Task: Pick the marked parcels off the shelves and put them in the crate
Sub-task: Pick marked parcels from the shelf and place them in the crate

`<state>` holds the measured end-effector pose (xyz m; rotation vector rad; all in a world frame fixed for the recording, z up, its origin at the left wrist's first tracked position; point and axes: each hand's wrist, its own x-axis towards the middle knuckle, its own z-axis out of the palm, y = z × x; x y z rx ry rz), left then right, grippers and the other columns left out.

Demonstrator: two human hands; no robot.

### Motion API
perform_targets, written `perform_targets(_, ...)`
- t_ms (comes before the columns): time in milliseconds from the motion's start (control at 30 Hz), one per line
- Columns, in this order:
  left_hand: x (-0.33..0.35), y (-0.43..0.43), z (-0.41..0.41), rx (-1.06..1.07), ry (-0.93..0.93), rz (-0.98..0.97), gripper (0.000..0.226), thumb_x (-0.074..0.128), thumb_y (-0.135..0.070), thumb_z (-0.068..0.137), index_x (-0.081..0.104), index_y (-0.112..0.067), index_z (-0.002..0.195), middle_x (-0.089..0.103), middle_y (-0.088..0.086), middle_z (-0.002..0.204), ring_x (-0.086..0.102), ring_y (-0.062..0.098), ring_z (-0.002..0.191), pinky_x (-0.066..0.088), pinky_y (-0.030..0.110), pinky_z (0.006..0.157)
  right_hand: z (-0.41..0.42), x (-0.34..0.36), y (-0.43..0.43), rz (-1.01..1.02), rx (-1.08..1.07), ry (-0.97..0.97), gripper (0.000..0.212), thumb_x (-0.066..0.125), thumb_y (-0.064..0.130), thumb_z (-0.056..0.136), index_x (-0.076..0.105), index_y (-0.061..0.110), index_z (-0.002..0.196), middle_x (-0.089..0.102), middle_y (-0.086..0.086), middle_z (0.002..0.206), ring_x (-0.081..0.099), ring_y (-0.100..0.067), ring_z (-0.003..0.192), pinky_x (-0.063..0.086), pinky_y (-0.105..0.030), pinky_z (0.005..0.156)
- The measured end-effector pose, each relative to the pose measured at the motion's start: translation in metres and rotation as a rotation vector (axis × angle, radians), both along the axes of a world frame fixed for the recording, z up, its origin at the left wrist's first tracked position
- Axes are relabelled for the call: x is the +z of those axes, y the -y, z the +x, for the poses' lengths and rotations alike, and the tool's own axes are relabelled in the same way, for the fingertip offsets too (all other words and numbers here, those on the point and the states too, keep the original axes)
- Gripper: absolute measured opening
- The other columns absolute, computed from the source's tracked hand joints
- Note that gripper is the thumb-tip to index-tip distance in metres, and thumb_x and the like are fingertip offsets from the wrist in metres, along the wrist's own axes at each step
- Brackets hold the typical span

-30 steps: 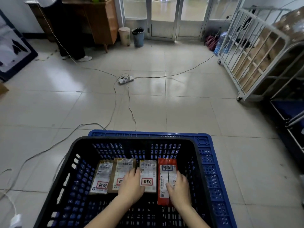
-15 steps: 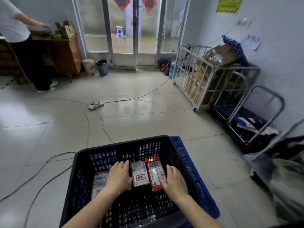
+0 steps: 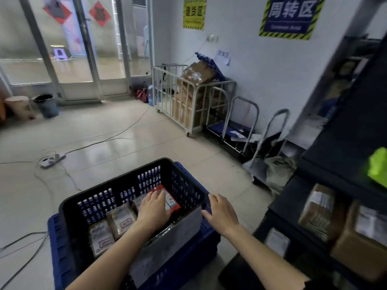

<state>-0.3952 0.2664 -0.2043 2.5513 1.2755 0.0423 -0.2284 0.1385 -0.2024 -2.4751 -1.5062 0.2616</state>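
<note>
Bins (image 3: 45, 104): two are standing on the floor (image 3: 125, 143) at the far left, by the glass doors.
Power strip (image 3: 52, 159): it is lying on the floor beyond the crates, with cables trailing off it.
Blue crate (image 3: 60, 248): it is sitting on the floor and carrying the black crate inside it.
Black crate (image 3: 146, 178): it is sitting nested in the blue one, with the marked parcels lying flat on its bottom in a row.
Brown parcels (image 3: 121, 219): two are lying label-up at the left of the row, clear of both hands; a third is showing only partly, just past the left hand.
Left hand (image 3: 154, 210): it is reaching into the black crate, palm down, with its fingers (image 3: 157, 195) lying loosely straight and together, gripping nothing.
Red parcel (image 3: 170, 200): it is lying at the right end of the row, its near-left part under the left fingers and its right edge showing beside them.
Right hand (image 3: 219, 212): it is hanging outside the parcels at the crates' right rim, fingers spread wide and holding nothing; whether it is touching the rim cannot be told.
Roll cage (image 3: 188, 101): it is standing against the wall, holding cardboard boxes.
Shelves (image 3: 335, 164): the dark unit is filling the right edge.
Shelf parcels (image 3: 320, 212): brown boxes are sitting on a low shelf, well apart from both hands.
</note>
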Motion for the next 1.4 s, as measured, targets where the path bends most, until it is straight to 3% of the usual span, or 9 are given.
perform_targets(300, 0.010, 0.080, 0.077, -0.270, 0.019, 0.010, 0.069, 0.047, -0.041, 0.092, 0.019, -0.013, 0.149, 0.027, 0.008, 0.154, 0.019, 0.026, 0.144, 0.018, 0.037, 0.118, 0.038, 0.020, 0.123, 0.020, -0.299, 0.000, 0.053, 0.047, 0.040, 0.093, 0.038, 0.010, 0.135, 0.041, -0.008, 0.139, 0.038, -0.025, 0.127, 0.032, -0.033, 0.105)
perform_targets(467, 0.020, 0.151, 0.128, -0.440, 0.003, 0.044, 0.068, 0.047, -0.042, 0.093, 0.019, -0.013, 0.148, 0.029, 0.007, 0.151, 0.022, 0.026, 0.141, 0.022, 0.036, 0.116, 0.062, 0.030, 0.213, 0.038, -0.470, -0.018, 0.060, 0.043, 0.041, 0.096, 0.026, 0.012, 0.146, 0.029, -0.004, 0.150, 0.027, -0.022, 0.138, 0.028, -0.033, 0.111)
perform_targets(700, 0.024, 0.254, 0.177, -0.561, 0.015, 0.023, 0.068, 0.046, -0.041, 0.093, 0.016, -0.015, 0.148, 0.026, 0.006, 0.153, 0.019, 0.026, 0.143, 0.024, 0.039, 0.115, 0.084, 0.038, 0.331, 0.068, -0.636, -0.004, 0.061, 0.042, 0.044, 0.095, 0.024, 0.015, 0.147, 0.027, -0.002, 0.152, 0.026, -0.020, 0.139, 0.029, -0.032, 0.112)
perform_targets(1067, 0.021, 0.358, 0.206, -0.572, 0.044, -0.023, 0.075, 0.052, -0.042, 0.090, 0.015, -0.017, 0.150, 0.022, 0.005, 0.156, 0.014, 0.026, 0.145, 0.019, 0.038, 0.118, 0.102, 0.041, 0.444, 0.102, -0.674, -0.049, 0.062, 0.042, 0.042, 0.096, 0.022, 0.016, 0.148, 0.023, -0.001, 0.154, 0.024, -0.018, 0.141, 0.030, -0.030, 0.111)
perform_targets(1400, 0.013, 0.357, 0.216, -0.544, 0.061, -0.035, 0.071, 0.051, -0.042, 0.090, 0.019, -0.017, 0.148, 0.028, 0.004, 0.152, 0.021, 0.023, 0.143, 0.023, 0.035, 0.115, 0.111, 0.036, 0.443, 0.086, -0.643, -0.090, 0.062, 0.041, 0.042, 0.096, 0.021, 0.015, 0.148, 0.021, -0.001, 0.154, 0.025, -0.018, 0.140, 0.030, -0.030, 0.111)
